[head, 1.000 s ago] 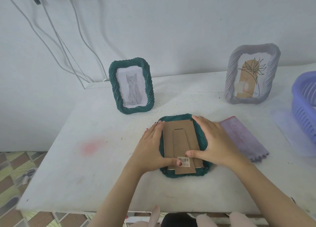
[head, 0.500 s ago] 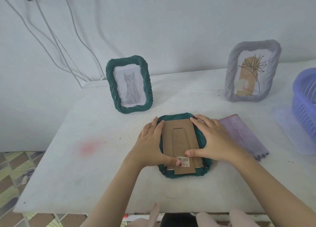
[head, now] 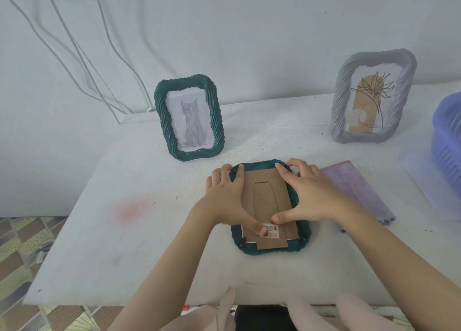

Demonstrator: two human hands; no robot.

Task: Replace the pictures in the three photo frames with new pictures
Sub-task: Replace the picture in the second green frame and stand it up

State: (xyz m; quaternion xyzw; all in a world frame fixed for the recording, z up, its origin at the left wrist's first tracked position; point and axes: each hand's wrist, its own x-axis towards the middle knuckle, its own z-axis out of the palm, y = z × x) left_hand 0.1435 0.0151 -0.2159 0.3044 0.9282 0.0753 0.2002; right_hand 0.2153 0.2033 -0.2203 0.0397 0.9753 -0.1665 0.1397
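Observation:
A dark green frame (head: 303, 244) lies face down at the table's middle, its brown cardboard back (head: 268, 198) up, a barcode sticker near its lower edge. My left hand (head: 224, 201) lies on its left side, fingertips at the top left corner, thumb pressing by the sticker. My right hand (head: 309, 193) covers the right side, fingertips at the top right corner, thumb on the cardboard. A second green frame (head: 189, 117) with a grey cat picture stands upright at the back left. A grey-lilac frame (head: 374, 99) with a line-drawn flower stands at the back right.
A purple sheet (head: 359, 188) lies flat just right of the face-down frame. A blue-violet plastic basket (head: 449, 141) sits at the right edge on a clear sheet. White cables (head: 82, 56) hang on the wall behind. The white table (head: 124, 243) has a pink stain at the left.
Both hands slid their fingers up the frame's back from its sides to its top corners. The thumbs stay near the barcode sticker. The frame itself has not moved.

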